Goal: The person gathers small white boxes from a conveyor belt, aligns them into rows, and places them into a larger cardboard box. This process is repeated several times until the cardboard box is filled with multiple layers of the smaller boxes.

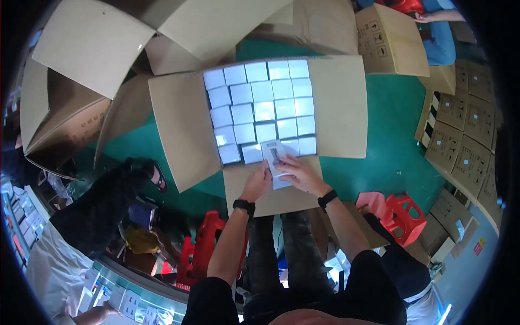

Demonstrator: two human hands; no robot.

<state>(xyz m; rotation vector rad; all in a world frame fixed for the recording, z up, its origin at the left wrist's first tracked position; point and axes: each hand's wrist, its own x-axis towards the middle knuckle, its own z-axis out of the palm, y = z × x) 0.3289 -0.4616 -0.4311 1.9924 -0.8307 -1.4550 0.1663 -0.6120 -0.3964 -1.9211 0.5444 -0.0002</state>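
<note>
A slim white box (272, 153) with a dark printed picture is held at the near side of an open carton. Along its left edge, the fingers of my left hand (259, 183) grip it. My right hand (301, 175) has its fingers across the box's face and right side. Inside the carton, small white boxes (242, 112) stand in close rows, and the held box overlaps the nearest row. Brown flaps fold outward, among them the left flap (184, 130), the right flap (340, 108) and the near flap (295, 201) beneath my hands.
Large opened cartons (70, 130) crowd the left and far side. A closed carton (391, 40) stands at the far right, near another person's arm (441, 17). Stacked cartons (460, 135) line the right. Red stools (403, 216) stand on the green floor (390, 135). Someone in dark clothing (103, 216) is at left.
</note>
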